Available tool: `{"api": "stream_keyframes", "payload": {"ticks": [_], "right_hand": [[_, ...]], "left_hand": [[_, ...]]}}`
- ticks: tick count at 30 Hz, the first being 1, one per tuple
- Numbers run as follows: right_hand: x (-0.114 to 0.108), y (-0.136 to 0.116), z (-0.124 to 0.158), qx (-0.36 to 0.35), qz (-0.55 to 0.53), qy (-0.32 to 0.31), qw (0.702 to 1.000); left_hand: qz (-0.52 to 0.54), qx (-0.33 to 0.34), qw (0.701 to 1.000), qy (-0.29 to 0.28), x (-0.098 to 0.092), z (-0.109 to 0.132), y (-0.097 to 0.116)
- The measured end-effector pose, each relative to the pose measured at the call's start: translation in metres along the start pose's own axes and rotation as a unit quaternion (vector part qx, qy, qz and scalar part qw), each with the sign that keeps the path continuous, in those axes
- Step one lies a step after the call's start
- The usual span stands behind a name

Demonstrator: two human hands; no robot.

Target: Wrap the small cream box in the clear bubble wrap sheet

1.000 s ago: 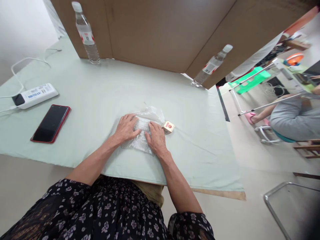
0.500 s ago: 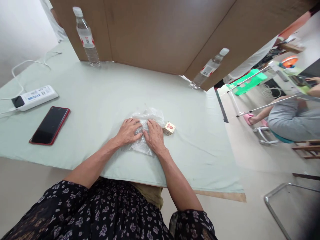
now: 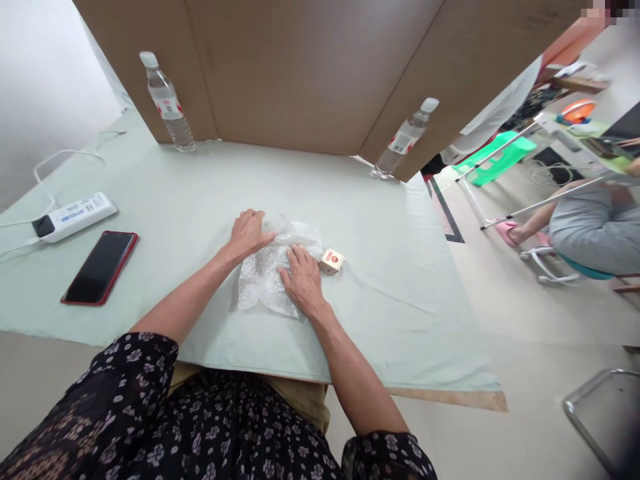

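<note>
Left grip [image 3: 247, 233], spread, has shifted forward; spread right grip [image 3: 304, 279] touches bubble wrap [image 3: 263, 275] beside a closed box [image 3: 332, 261].

Both forearms reach forward and slant inward. The left hand [image 3: 250, 231] lies palm down, a little farther out, its fingers slightly bent and its thumb pointing toward the other side. The right hand [image 3: 303, 277] is palm down and flatter, fingers together, thumb spread away. The hands are near each other, not touching.
</note>
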State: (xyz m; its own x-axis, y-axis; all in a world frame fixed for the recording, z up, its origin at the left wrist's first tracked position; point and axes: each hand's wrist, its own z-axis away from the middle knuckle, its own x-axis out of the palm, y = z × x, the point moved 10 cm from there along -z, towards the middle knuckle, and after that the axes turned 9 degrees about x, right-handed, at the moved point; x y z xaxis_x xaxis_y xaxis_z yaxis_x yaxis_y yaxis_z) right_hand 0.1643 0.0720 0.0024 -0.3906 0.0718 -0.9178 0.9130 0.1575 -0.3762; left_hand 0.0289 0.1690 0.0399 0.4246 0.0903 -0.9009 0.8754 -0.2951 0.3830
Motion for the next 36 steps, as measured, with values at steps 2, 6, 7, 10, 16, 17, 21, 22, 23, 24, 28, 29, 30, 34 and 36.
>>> {"api": "stream_keyframes", "payload": {"ticks": [2, 6, 7, 10, 16, 17, 21, 22, 23, 24, 28, 29, 30, 34, 36], "right_hand": [[0.000, 0.000, 0.000, 0.002, 0.003, -0.002, 1.000], [0.000, 0.001, 0.001, 0.005, 0.004, -0.005, 1.000], [0.000, 0.000, 0.001, 0.004, 0.003, -0.003, 1.000], [0.000, 0.000, 0.001, 0.003, -0.003, 0.003, 1.000], [0.000, 0.001, 0.001, 0.001, -0.004, -0.004, 1.000], [0.001, 0.001, 0.000, -0.001, -0.005, -0.005, 1.000], [0.002, 0.004, -0.001, -0.001, -0.016, 0.007, 1.000], [0.001, 0.003, -0.001, -0.004, -0.024, 0.011, 1.000], [-0.002, 0.002, -0.001, -0.013, -0.035, 0.016, 0.999], [-0.006, -0.001, 0.001, -0.029, -0.048, 0.024, 0.998], [-0.048, 0.006, 0.013, -0.066, -0.095, 0.125, 0.985], [-0.060, 0.018, 0.015, -0.041, -0.098, 0.161, 0.981], [-0.071, 0.032, 0.017, -0.008, -0.099, 0.190, 0.977], [-0.075, 0.088, 0.011, 0.111, -0.108, 0.173, 0.973], [-0.069, 0.102, 0.008, 0.138, -0.128, 0.142, 0.972]], "left_hand": [[0.049, -0.020, 0.998, -0.019, 0.013, -0.008, -0.007], [0.124, -0.102, 0.986, 0.034, 0.006, -0.008, -0.032], [0.136, -0.119, 0.983, 0.039, 0.004, -0.006, -0.038], [0.162, -0.146, 0.975, 0.034, 0.000, -0.001, -0.050], [0.103, -0.037, 0.988, 0.104, -0.028, 0.025, -0.023], [0.087, 0.024, 0.991, 0.096, -0.029, 0.033, -0.008], [0.055, 0.208, 0.976, -0.029, 0.001, 0.075, 0.035], [0.050, 0.218, 0.972, -0.068, 0.012, 0.085, 0.036], [0.046, 0.219, 0.970, -0.092, 0.021, 0.093, 0.035], [0.043, 0.214, 0.970, -0.104, 0.026, 0.098, 0.032], [0.075, 0.208, 0.971, -0.097, 0.030, 0.104, 0.022], [0.089, 0.203, 0.972, -0.083, 0.028, 0.103, 0.020], [0.104, 0.193, 0.973, -0.066, 0.024, 0.102, 0.016], [0.134, 0.150, 0.979, -0.008, 0.014, 0.098, 0.003], [0.121, 0.153, 0.980, -0.022, 0.017, 0.098, 0.004]]}}
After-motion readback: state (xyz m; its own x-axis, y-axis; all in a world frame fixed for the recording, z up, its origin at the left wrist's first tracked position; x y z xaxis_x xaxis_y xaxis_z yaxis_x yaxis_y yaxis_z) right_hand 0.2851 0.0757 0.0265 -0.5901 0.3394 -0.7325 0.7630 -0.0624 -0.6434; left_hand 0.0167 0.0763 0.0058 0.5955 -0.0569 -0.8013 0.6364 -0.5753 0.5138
